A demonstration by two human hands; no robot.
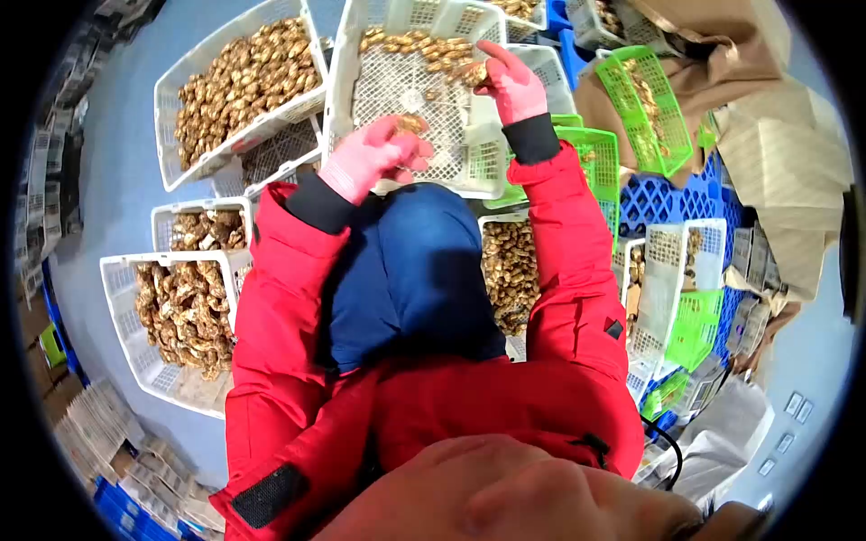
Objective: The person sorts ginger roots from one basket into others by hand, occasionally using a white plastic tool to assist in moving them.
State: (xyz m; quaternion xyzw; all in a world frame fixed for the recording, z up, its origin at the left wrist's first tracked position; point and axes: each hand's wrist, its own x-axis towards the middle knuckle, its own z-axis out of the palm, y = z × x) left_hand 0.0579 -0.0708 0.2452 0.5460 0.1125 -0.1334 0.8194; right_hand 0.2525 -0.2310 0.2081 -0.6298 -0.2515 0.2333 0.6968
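My left hand (383, 155), in a pink glove, is closed around a brown, knobbly root-like piece (412, 123) over the near left part of a white plastic crate (338, 90). My right hand (512, 83), also gloved in pink, holds another brown piece (474, 75) between thumb and fingers near the crate's right side. Its index finger points out to the left. Inside this crate, a row of brown pieces (410, 41) lies along the far side, and the mesh floor shows through the middle. The crate stands just beyond my knees.
White crates full of brown pieces stand at the upper left (167, 135), lower left (122, 311) and right of my legs (510, 270). Green baskets (669, 162) and a blue pallet (658, 203) are at the right, beside brown cloth (780, 153).
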